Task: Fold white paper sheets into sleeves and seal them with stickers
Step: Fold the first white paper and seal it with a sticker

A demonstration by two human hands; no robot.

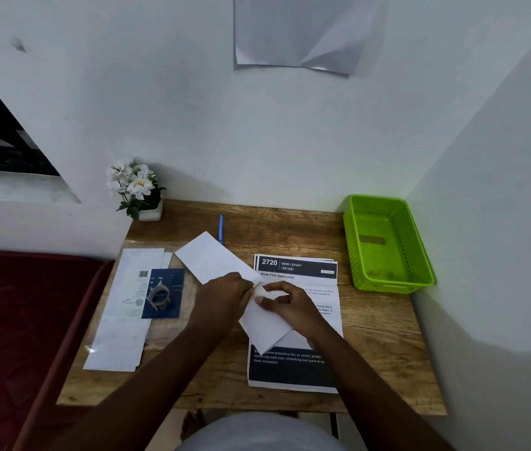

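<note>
Both hands on folded paper (225, 265) over printed sheet (293, 369): left hand (225, 296) grips fold, right hand (290, 304) pinches flap. Basket (420, 255) far right.

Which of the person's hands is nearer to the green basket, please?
The right hand, holding the white paper, lies closer to the green basket in the desk's far right corner; the left hand lies farther left.

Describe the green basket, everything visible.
The green basket is a bright lime, plastic-looking rectangular tray with perforated lattice walls and a solid floor. It stands upright at the wooden desk's far right corner, near the walls. It appears to hold nothing; a faint brownish patch marks its floor. No hand touches it.
</note>
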